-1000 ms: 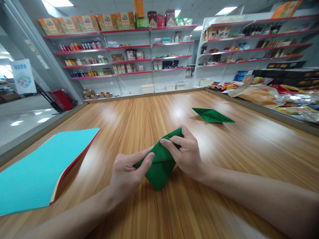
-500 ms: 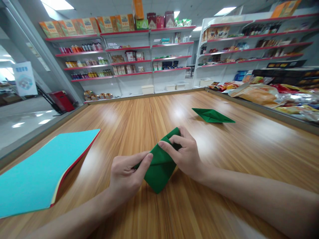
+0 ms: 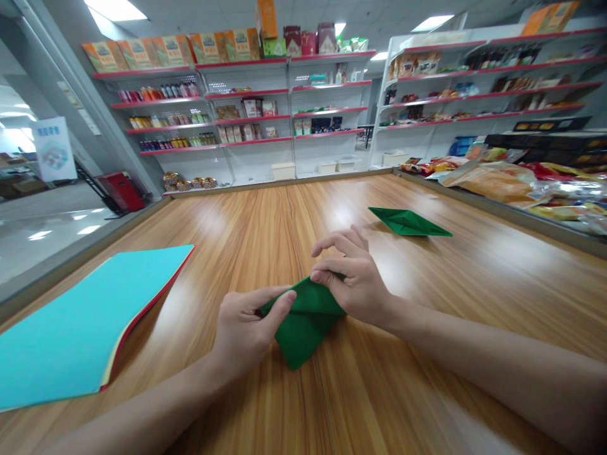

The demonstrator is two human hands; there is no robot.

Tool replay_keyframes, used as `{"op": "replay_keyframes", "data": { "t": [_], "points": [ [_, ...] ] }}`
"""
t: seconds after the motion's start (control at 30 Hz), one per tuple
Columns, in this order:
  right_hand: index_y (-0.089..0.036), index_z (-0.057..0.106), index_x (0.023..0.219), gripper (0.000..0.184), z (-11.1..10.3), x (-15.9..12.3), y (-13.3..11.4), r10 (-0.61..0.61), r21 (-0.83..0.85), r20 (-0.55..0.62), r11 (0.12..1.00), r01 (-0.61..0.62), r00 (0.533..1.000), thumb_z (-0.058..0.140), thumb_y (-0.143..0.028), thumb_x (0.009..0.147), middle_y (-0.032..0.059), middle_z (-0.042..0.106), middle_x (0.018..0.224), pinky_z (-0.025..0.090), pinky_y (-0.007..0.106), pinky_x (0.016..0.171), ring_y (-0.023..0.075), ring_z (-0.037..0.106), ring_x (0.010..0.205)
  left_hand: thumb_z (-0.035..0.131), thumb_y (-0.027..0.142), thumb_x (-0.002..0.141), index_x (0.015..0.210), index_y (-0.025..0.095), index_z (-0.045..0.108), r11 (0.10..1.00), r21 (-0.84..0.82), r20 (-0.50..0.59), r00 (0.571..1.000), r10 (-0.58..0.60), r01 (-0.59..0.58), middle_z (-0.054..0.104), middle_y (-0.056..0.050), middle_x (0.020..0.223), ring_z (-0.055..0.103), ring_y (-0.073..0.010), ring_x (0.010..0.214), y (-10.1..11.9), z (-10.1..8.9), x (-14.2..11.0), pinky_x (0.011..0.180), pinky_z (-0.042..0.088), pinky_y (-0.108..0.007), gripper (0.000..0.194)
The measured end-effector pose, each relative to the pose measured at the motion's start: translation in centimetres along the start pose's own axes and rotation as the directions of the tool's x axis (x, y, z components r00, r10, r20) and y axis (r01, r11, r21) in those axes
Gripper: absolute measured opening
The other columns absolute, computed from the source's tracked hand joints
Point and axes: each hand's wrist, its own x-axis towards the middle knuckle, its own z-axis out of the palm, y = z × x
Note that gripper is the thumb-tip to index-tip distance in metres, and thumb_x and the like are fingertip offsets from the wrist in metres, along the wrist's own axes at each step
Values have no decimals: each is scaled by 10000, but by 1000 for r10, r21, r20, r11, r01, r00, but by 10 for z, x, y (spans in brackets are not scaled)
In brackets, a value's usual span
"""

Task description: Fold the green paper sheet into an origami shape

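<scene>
A folded sheet of green paper (image 3: 306,322) is held tilted over the wooden table, one corner pointing down toward me. My left hand (image 3: 251,325) pinches its left corner between thumb and fingers. On the upper right edge, the thumb and index finger of my right hand (image 3: 358,278) grip the paper, while the other fingers are lifted and curled apart. Part of the paper's right end is hidden behind that hand. Farther back on the right lies a second green paper piece (image 3: 410,222), folded into a long pointed shape.
A stack of coloured paper (image 3: 90,322), turquoise on top, lies at the left of the wooden table (image 3: 227,234). Packaged snacks (image 3: 502,183) are heaped past the table's right edge. Stocked shelves (image 3: 246,95) stand behind, and a red hand truck (image 3: 121,191) is at the far left.
My right hand's outer fingers have lifted off the green paper. Its upper right part has come down, and thumb and index finger now pinch the edge. The left hand keeps its hold.
</scene>
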Motion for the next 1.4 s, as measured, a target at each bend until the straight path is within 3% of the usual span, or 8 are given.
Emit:
{"op": "replay_keyframes", "data": {
  "t": [0.17, 0.37, 0.6, 0.87, 1.0, 1.1, 1.3, 1.4],
  "points": [
    [-197, 639, 634, 199, 11, 1, -6, 80, 24, -55, 997, -79, 995, 619, -153, 826, 2, 636, 758, 347, 418, 839, 167, 539, 766, 656, 313, 826, 804, 174, 765, 960, -194, -48, 975, -216, 203, 738, -18, 698, 686, -169, 657, -1, -5, 0, 579, 537, -203, 178],
    [-197, 649, 651, 185, 15, 5, -19, 120, 73, -24, 990, -118, 992, 622, -126, 820, -9, 630, 759, 353, 385, 818, 145, 554, 749, 523, 306, 910, 396, 166, 343, 999, -17, -185, 982, -39, 37, 277, 61, 377, 289, -44, 328, -4, -15, -5, 333, 197, -193, 562],
    [-190, 643, 635, 203, 14, 6, -25, 164, 77, 7, 983, -164, 986, 613, -129, 826, -15, 621, 763, 330, 380, 812, 135, 570, 743, 515, 337, 913, 738, 144, 733, 998, -3, -25, 998, 57, -57, 595, 5, 505, 546, -112, 440, -3, -24, -6, 417, 392, -179, 340],
    [-199, 634, 639, 195, 13, 4, -22, 87, 27, 25, 996, -88, 996, 608, -150, 827, -7, 631, 773, 318, 388, 811, 150, 551, 751, 519, 329, 895, 579, 133, 623, 985, -149, 137, 988, -68, 88, 427, 22, 464, 394, -94, 423, 1, -30, -1, 396, 270, -211, 386],
    [-214, 639, 633, 196, 14, -2, -18, -35, 21, 145, 999, 32, 989, 608, -150, 815, -16, 638, 788, 284, 418, 885, 156, 529, 766, 495, 412, 885, 488, 164, 419, 937, -240, 534, 841, -92, 255, 275, 48, 476, 266, -70, 422, -7, -27, 2, 392, 166, -212, 474],
    [-220, 646, 639, 208, 15, -3, -18, -62, 62, 226, 997, 49, 972, 592, -129, 817, -22, 639, 797, 265, 427, 916, 152, 535, 770, 539, 450, 850, 541, 168, 430, 894, -271, 672, 735, -91, 358, 326, 48, 502, 303, -69, 426, -10, -26, 2, 390, 194, -197, 432],
    [-195, 644, 643, 194, 15, 1, -13, 142, 64, 103, 987, -149, 985, 612, -136, 825, -8, 631, 773, 331, 378, 814, 154, 563, 777, 530, 376, 887, 630, 148, 543, 945, -250, 409, 908, -96, 213, 531, 14, 493, 527, -105, 424, -10, -29, -2, 383, 387, -173, 344],
    [-191, 642, 641, 200, 15, 3, -12, 186, 92, 120, 976, -198, 975, 610, -142, 832, -4, 629, 779, 349, 370, 796, 155, 572, 781, 491, 365, 921, 608, 162, 508, 957, -234, 308, 947, -96, 173, 524, 23, 455, 536, -99, 375, -11, -28, -4, 344, 389, -158, 374]
  ]
}}
